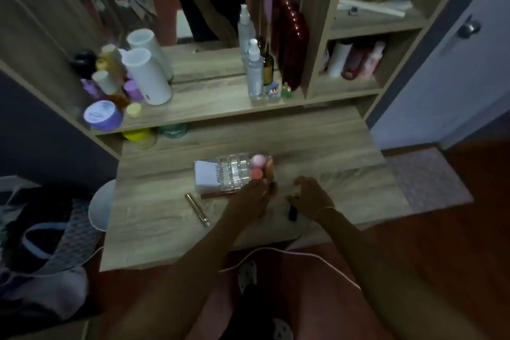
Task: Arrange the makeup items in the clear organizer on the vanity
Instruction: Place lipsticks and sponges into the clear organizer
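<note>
A clear organizer (234, 171) stands in the middle of the wooden vanity top (165, 218). A white box (207, 174) fills its left end, and pink and orange sponges (258, 165) sit in its right end. My left hand (254, 199) rests at the organizer's front right corner, fingers on an orange sponge there. My right hand (309, 196) hovers just to the right, fingers curled above a small dark item (292, 212) on the table. A gold tube (197, 210) and a thin red pencil (218, 194) lie in front of the organizer.
A raised shelf behind holds a white cylinder (149, 77), purple jars (102, 116), spray bottles (254, 74) and a dark red object (292, 41). A mirror stands behind it. Cubbies at right hold bottles (356, 61). A white stool (102, 204) and bags sit left.
</note>
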Demonstrator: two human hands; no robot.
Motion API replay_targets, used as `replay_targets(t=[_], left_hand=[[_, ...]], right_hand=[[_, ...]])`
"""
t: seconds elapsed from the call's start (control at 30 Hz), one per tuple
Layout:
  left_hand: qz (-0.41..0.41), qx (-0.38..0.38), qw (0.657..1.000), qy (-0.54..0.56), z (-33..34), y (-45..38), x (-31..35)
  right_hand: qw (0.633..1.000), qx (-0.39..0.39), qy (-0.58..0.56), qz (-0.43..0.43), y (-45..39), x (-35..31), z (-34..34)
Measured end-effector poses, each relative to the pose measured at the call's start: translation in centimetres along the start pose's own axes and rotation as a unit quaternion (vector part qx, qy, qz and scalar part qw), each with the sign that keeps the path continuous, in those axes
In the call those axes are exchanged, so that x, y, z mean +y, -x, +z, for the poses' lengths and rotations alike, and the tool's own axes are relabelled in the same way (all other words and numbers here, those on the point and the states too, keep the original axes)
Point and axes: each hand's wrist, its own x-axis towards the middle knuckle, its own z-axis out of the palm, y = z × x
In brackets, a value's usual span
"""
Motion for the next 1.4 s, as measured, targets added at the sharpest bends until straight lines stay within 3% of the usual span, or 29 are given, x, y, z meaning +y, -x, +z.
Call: replay_targets(t=[0.2, 0.4, 0.53, 0.6, 0.73, 0.83, 1.1, 1.23, 1.4], left_hand=[[-0.051, -0.072, 0.989, -0.121, 3.5, -2.1, -0.5], [-0.05, -0.054, 0.996, -0.042, 3.7, -3.2, -0.8], [0.015, 0.02, 0.996, -0.086, 3.2, -3.2, -0.8], [0.025, 0.02, 0.993, -0.112, 2.8, -3.1, -1.0], [0.028, 0.02, 0.999, -0.041, 1.4, -2.3, -2.1], [0.045, 0.066, 0.995, 0.053, -0.8, -1.3, -3.5], [-0.039, 0.204, 0.966, 0.153, -8.2, -2.3, -8.9], [-0.073, 0.21, 0.952, 0.209, -9.4, -3.7, -10.3], [-0.062, 0.192, 0.962, 0.184, -9.2, -3.8, -11.1]], right_hand=[[0.999, -0.017, -0.021, 0.045, -0.5, 0.4, 2.4], [0.998, 0.033, -0.047, 0.034, -1.1, -0.3, 3.2], [0.996, 0.045, -0.073, 0.027, -1.6, -0.9, 3.1], [0.995, 0.049, -0.084, 0.026, -1.8, -1.1, 2.8], [0.992, 0.087, -0.094, 0.014, -2.4, -1.9, 2.1], [0.984, 0.136, -0.117, 0.015, -2.4, -2.7, 0.9], [0.941, 0.248, -0.224, -0.055, -3.3, -10.3, -3.4], [0.954, 0.214, -0.175, -0.114, -5.1, -14.2, -3.4], [0.973, 0.143, -0.09, -0.16, -6.7, -16.1, -1.8]])
